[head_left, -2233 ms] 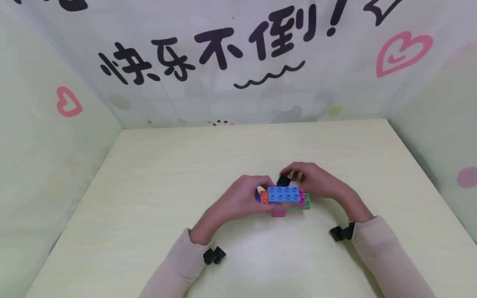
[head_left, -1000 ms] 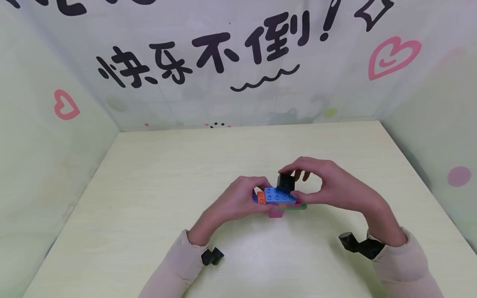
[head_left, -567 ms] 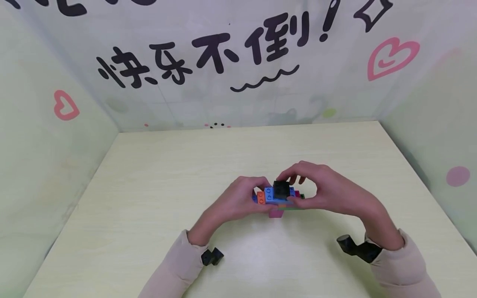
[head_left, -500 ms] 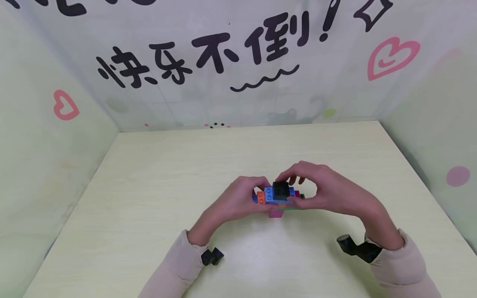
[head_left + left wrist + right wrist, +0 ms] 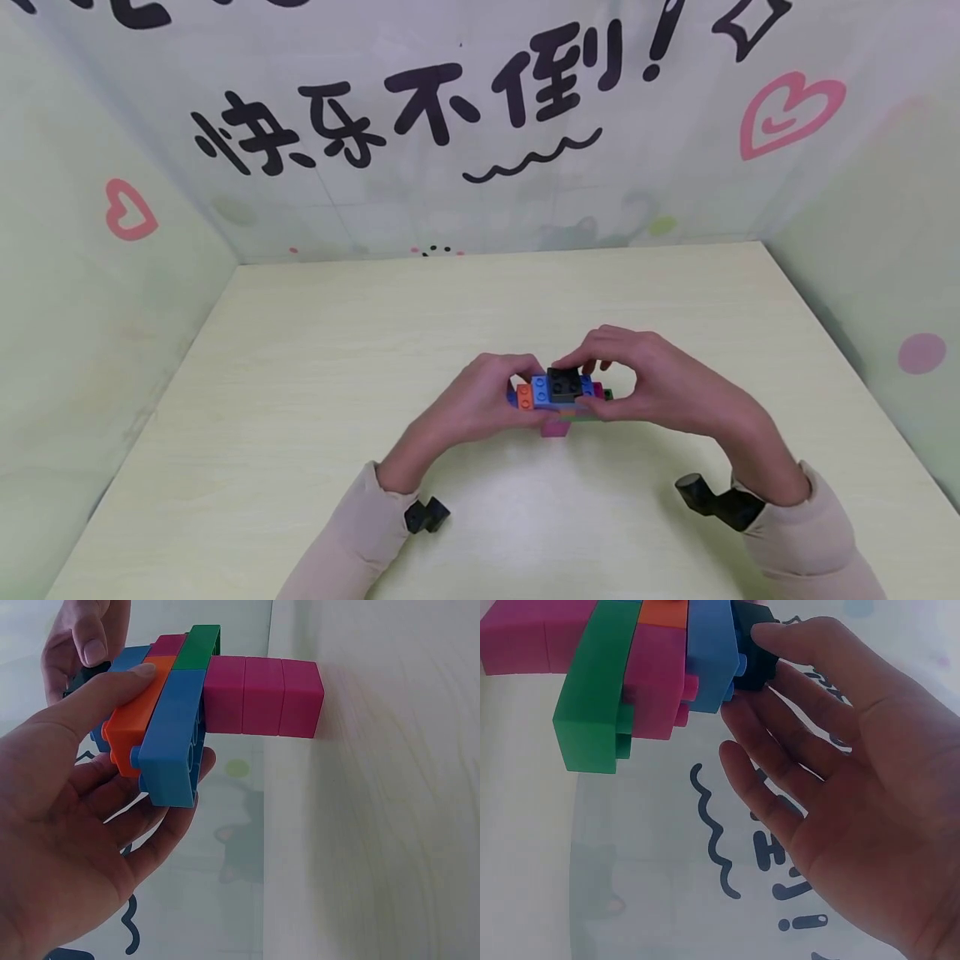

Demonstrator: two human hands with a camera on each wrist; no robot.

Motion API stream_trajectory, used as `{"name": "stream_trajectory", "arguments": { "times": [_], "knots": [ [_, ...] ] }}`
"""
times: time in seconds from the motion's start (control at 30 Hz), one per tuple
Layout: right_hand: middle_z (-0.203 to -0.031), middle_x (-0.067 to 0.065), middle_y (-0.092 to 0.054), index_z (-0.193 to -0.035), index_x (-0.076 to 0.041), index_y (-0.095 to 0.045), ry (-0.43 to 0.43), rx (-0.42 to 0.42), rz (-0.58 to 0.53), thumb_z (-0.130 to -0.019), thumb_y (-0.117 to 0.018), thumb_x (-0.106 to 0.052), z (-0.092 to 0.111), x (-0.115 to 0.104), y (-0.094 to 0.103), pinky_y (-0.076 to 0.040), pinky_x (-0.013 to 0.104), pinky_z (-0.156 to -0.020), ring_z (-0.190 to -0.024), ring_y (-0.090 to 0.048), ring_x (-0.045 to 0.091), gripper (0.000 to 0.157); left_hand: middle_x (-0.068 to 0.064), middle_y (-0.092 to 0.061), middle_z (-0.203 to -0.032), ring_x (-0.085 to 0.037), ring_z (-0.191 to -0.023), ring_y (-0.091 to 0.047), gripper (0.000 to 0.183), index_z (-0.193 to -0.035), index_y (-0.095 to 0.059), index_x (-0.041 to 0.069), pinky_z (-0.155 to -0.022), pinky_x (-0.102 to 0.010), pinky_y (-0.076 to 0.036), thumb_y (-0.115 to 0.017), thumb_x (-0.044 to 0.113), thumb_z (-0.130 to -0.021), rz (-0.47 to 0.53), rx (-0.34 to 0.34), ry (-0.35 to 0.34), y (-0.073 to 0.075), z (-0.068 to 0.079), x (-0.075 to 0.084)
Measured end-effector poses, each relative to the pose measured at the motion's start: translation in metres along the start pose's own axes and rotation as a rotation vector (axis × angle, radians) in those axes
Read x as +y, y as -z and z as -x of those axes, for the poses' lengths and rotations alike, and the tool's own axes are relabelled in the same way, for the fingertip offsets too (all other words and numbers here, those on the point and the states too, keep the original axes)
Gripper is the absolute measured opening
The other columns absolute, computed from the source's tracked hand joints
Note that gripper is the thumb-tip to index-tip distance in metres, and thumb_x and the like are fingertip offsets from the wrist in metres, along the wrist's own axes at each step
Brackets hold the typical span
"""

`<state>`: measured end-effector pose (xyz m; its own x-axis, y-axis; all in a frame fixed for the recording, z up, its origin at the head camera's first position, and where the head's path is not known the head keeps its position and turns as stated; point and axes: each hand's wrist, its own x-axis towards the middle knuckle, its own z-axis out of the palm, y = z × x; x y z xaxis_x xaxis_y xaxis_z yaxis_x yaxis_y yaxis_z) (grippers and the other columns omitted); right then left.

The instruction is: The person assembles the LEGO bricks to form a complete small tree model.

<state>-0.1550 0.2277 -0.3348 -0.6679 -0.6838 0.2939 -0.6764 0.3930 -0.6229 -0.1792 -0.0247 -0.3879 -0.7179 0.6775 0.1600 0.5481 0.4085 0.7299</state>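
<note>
In the head view a tower of toy building bricks stands near the table's middle. My left hand (image 5: 480, 404) grips its left side, thumb on the orange brick (image 5: 139, 712) and fingers behind. Below that lie a blue brick (image 5: 172, 742) and a green brick (image 5: 592, 697), borne by a column of pink bricks (image 5: 262, 697). A magenta brick (image 5: 656, 682) sits beside the orange one, under a light blue brick (image 5: 540, 390). On top of this, around its middle, is a black brick (image 5: 564, 385), studs up. My right hand (image 5: 667, 383) pinches the black brick between thumb and fingers.
The pale wooden table (image 5: 337, 342) is bounded by a back wall (image 5: 420, 200) printed with black characters, and by side walls at left and right. A black wrist camera (image 5: 427, 515) sits at the left cuff, another black camera (image 5: 720, 502) at the right.
My right hand has brought the black brick from behind the tower up and over onto the light blue brick, and it has tilted level. My left hand has kept its grip.
</note>
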Motion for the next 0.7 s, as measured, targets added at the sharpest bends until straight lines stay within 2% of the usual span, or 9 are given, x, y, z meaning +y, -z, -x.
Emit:
{"name": "stream_trajectory", "arguments": {
  "times": [0.23, 0.4, 0.53, 0.7],
  "knots": [
    [-0.1, -0.015, -0.063, -0.121, -0.024, -0.068, -0.008, 0.014, 0.037, -0.079, -0.083, -0.012, 0.0015, -0.0004, -0.0002, -0.047, 0.024, -0.071, -0.087, -0.057, 0.011, 0.046, 0.007, -0.067, -0.094, -0.009, -0.064, -0.058, 0.029, -0.098, -0.066, 0.018, -0.057, -0.024, -0.049, -0.084, 0.03, -0.079, -0.005, -0.005, 0.012, 0.0006, -0.0005, 0.0006],
    [-0.098, -0.015, -0.062, -0.121, -0.024, -0.068, 0.001, 0.022, 0.039, -0.079, -0.083, -0.011, 0.0016, -0.0004, -0.0008, -0.047, 0.023, -0.07, -0.086, -0.057, 0.011, 0.046, 0.009, -0.066, -0.101, -0.008, -0.08, -0.06, 0.038, -0.108, -0.065, 0.019, -0.064, -0.024, -0.05, -0.084, 0.034, -0.079, 0.0, -0.007, -0.013, 0.0026, -0.0003, 0.0005],
    [-0.101, -0.014, -0.063, -0.122, -0.023, -0.068, 0.011, 0.024, 0.037, -0.08, -0.083, -0.012, 0.0012, 0.0008, -0.0015, -0.047, 0.023, -0.072, -0.087, -0.058, 0.01, 0.046, 0.013, -0.063, -0.109, -0.004, -0.095, -0.06, 0.046, -0.115, -0.06, 0.021, -0.075, -0.028, -0.051, -0.083, 0.037, -0.078, 0.057, 0.07, -0.094, 0.0059, -0.0002, 0.0028],
    [-0.106, -0.015, -0.063, -0.121, -0.023, -0.065, -0.01, 0.017, 0.047, -0.08, -0.082, -0.014, 0.0011, 0.0029, -0.0019, -0.049, 0.024, -0.076, -0.091, -0.059, 0.009, 0.045, 0.014, -0.065, -0.102, -0.003, -0.095, -0.061, 0.033, -0.108, -0.064, 0.019, -0.074, -0.037, -0.052, -0.08, 0.033, -0.083, 0.098, 0.15, -0.213, 0.0071, -0.0004, 0.0071]
  ]
}}
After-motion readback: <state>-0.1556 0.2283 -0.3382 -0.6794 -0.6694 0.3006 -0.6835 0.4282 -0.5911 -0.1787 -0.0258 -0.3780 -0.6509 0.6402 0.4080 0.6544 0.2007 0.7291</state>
